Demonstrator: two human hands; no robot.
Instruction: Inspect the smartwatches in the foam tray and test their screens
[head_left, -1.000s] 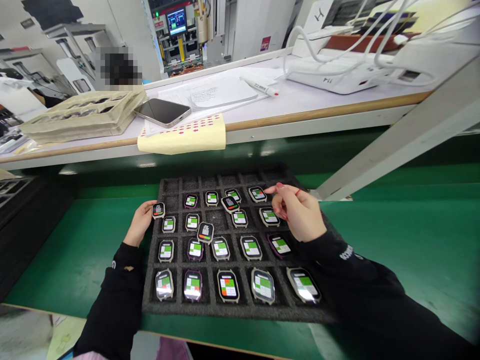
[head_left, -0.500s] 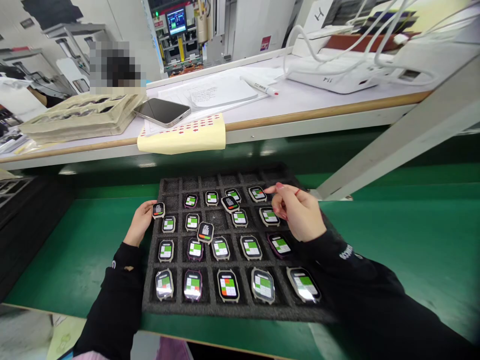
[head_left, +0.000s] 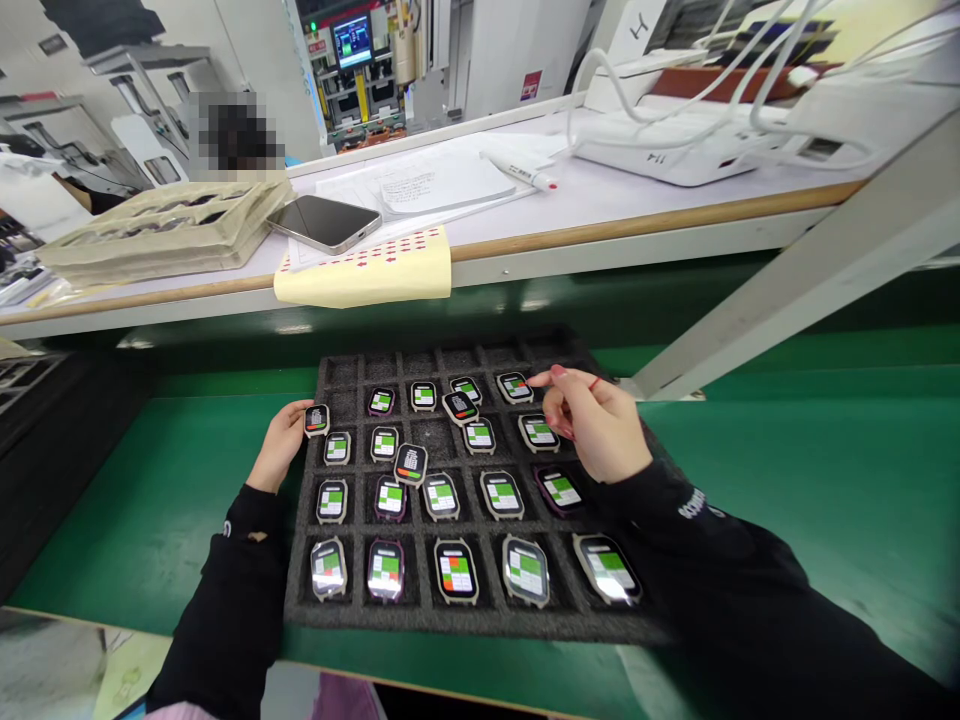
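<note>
1. Centrally, a black tray (head_left: 480, 628) of watches (head_left: 456, 574) lies on the green worktop (head_left: 810, 500).
2. The left hand (head_left: 286, 440) touches the left-rim watch (head_left: 316, 420); whether that grip is closed on it, I cannot tell.
3. The right hand (head_left: 596, 420) grasps nothing: one finger reaches to the far-right watch (head_left: 515, 387), others loosely curled. The right sleeve (head_left: 720, 570) hides part of the tray.
4. Two watches lie askew across dividers: the middle one (head_left: 411, 465), and a farther one (head_left: 460, 408) partly covering its neighbour.
5. Beyond runs a shelf (head_left: 600, 222); its slanting post (head_left: 787, 270) stands right of the right hand.
6. On it, left to right: beige case (head_left: 225, 245), phone (head_left: 326, 222), papers (head_left: 442, 185), pen (head_left: 517, 171), white box (head_left: 667, 155) with cables (head_left: 761, 85).
</note>
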